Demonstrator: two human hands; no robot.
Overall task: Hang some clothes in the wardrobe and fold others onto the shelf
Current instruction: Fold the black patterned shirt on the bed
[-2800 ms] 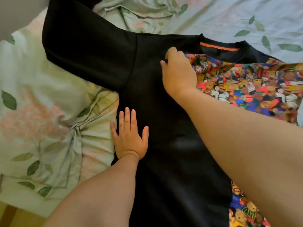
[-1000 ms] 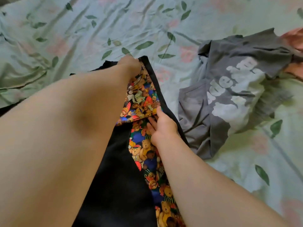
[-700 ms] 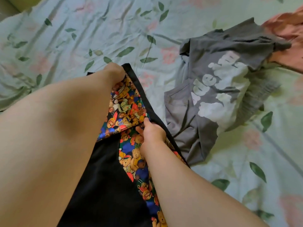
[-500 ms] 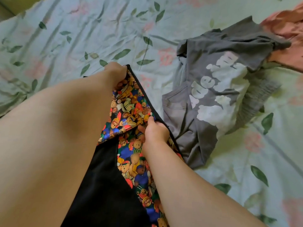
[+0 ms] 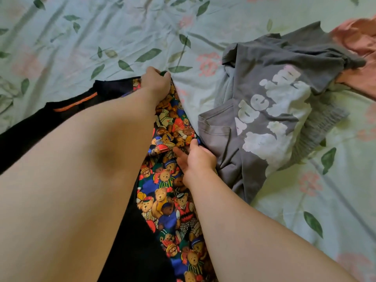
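Note:
A black shirt with a teddy-bear print panel [image 5: 164, 202] lies spread on the bed, its orange-trimmed collar at the left. My left hand [image 5: 156, 81] reaches across and grips the far right corner of the shirt, fingers curled over the cloth edge. My right hand [image 5: 196, 158] pinches the shirt's right edge lower down, thumb on top of the bear print. My left forearm hides much of the black part.
A crumpled grey T-shirt [image 5: 270, 110] with pale lettering lies just right of my right hand. An orange-pink garment [image 5: 360, 39] sits at the top right. The pale green leaf-print bedsheet [image 5: 114, 33] covers everything around.
Earlier both hands lay flat on the shirt's black left half. They then went to its right edge, where each has taken hold of the cloth; little has changed in the last half second.

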